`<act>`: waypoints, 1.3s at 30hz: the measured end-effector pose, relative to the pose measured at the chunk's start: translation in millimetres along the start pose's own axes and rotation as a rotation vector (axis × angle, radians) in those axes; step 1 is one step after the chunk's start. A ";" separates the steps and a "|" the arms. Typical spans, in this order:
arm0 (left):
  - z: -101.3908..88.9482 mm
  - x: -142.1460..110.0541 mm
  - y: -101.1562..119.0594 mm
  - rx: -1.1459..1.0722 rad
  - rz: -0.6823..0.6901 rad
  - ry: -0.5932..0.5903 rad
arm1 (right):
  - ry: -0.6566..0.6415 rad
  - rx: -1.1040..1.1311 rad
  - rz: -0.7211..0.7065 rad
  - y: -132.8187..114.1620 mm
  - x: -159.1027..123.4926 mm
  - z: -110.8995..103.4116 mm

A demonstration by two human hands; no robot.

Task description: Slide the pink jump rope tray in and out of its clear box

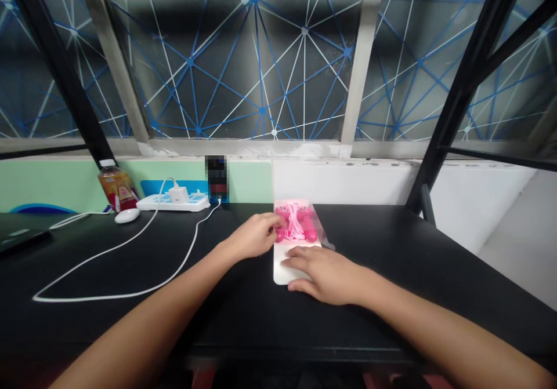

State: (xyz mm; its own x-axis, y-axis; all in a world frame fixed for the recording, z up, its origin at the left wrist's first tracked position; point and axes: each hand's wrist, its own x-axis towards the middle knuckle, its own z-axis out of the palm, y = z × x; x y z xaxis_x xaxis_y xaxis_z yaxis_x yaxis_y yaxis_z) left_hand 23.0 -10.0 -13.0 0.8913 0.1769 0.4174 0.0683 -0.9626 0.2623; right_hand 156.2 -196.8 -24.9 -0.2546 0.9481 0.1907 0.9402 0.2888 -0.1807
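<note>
A pink jump rope (296, 222), with its pale cord bundled between two bright pink handles, lies in an open box with a clear plastic cover (319, 226) at its right side. Toward me, a white flap (282, 270) of the box rests flat on the desk. My left hand (256, 235) is closed at the box's left edge, its fingertips curled against the left handle. Whether they grip the handle or the box edge is hidden. My right hand (324, 273) lies over the white flap, palm down with fingers spread.
On the black desk (374, 244) a white cable (87, 299) loops at the left. Behind it stand a power strip (143, 203), a white mouse (127, 215), a drink bottle (116, 187) and a blurred upright phone (216, 175). A laptop edge (24, 239) shows far left. Black metal posts (444, 116) frame both sides.
</note>
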 end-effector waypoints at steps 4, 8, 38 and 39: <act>-2.9 -3.3 1.2 -0.032 0.006 -0.031 | -0.032 0.093 -0.086 7.4 -7.2 -11.3; -7.5 -4.4 -0.7 -0.078 0.053 -0.093 | 0.206 0.057 -0.027 28.5 -11.1 -18.7; -2.6 -11.6 2.2 -0.074 -0.091 -0.228 | 0.111 0.193 0.293 68.4 -24.7 -13.9; -0.8 -11.4 3.7 -0.013 -0.083 -0.170 | 0.175 0.084 0.310 68.1 -23.3 -11.8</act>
State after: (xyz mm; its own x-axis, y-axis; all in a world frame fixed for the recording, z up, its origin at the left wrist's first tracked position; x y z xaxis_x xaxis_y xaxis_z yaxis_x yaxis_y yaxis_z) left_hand 12.7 -15.4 -16.2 0.9458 0.2172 0.2412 0.1397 -0.9432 0.3016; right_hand 228.9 -200.7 -30.2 0.0886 0.9572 0.2755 0.9430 0.0085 -0.3327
